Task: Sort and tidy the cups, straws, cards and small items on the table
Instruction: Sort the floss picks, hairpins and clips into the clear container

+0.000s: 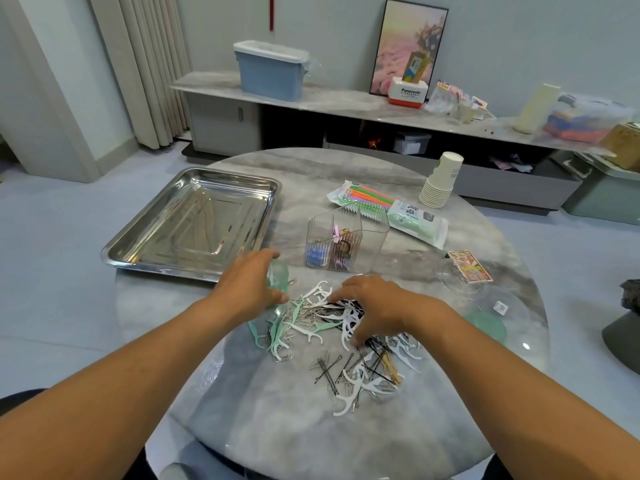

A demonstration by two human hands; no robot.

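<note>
Floss picks (pixel 313 315), hairpins and paper clips lie heaped at near table (pixel 346 168) centre. My left hand (pixel 250 284) grips a green cup (pixel 280 276); right hand (pixel 372 308) rakes, fingers spread. Sorting under way; next, pinch one kind.

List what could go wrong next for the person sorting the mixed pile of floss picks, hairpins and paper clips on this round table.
1. The pile is tangled, so the right hand might drag hairpins along with the floss picks.
2. Loose pieces lie towards the near edge of the table; a sweep may knock them off.
3. The clear organiser stands just behind both hands; the left hand could tip it over.
</note>
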